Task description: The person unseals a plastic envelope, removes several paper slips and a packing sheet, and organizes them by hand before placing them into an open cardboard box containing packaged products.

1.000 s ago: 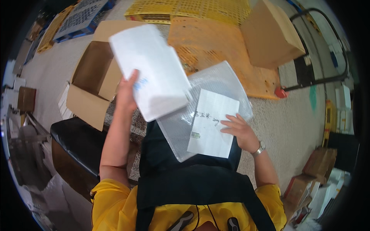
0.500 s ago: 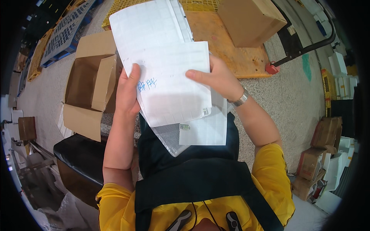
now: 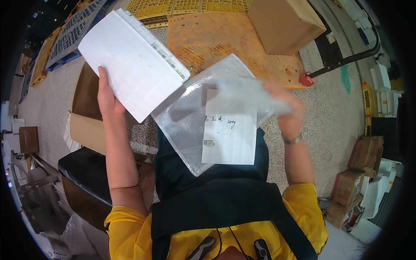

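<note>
1. paper stack (image 3: 132, 65): left of the silvery bag (image 3: 173, 121), pinched by the left hand (image 3: 109, 97).
2. right hand (image 3: 289, 108): right of the bag, pinching a blurred pale sheet (image 3: 245, 93).
3. handwritten sheet (image 3: 229, 145): on the bag.

Blue pallet (image 3: 73, 39), cardboard box (image 3: 281, 28) on orange board (image 3: 208, 32)

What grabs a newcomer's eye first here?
The bright stack of white paper sheets in the left hand, upper left of centre. Next, the right hand, right of centre, blurred along with a pale sheet at its fingers. Below them, a handwritten white sheet lies partly over silvery textured plastic, in front of the dark apron.
</note>
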A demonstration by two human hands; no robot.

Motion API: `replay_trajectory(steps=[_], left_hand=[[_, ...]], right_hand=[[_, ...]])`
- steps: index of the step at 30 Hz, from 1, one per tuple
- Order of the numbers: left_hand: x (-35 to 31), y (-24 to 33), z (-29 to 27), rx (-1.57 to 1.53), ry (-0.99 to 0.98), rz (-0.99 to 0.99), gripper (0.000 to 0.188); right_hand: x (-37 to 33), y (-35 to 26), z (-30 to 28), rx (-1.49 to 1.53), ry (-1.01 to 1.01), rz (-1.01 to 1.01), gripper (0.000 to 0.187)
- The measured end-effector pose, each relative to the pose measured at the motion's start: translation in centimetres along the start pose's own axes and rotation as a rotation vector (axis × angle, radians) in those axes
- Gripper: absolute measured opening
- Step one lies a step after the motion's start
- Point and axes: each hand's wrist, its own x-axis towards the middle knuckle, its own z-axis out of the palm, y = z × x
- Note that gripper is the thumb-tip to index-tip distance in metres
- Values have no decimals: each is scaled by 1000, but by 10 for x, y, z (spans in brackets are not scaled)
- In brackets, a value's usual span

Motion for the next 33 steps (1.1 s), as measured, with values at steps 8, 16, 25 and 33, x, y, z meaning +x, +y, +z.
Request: replay_trajectory(steps=[8,16,25,33], left_hand=[[-14,-3,-2,-53,-22,-91,56],[-38,-34,30,-70,-184,-226,56],[-56,-49,67,98,-348,-159,46],[-45,-48,47,-151,-315,-278,48]], right_hand=[[-58,-15,4,-580,-864,48,51],[12,-26,9,12,-474,460,30],[66,-22,62,109,-362,513,42],[71,-24,65,313,-391,554,29]])
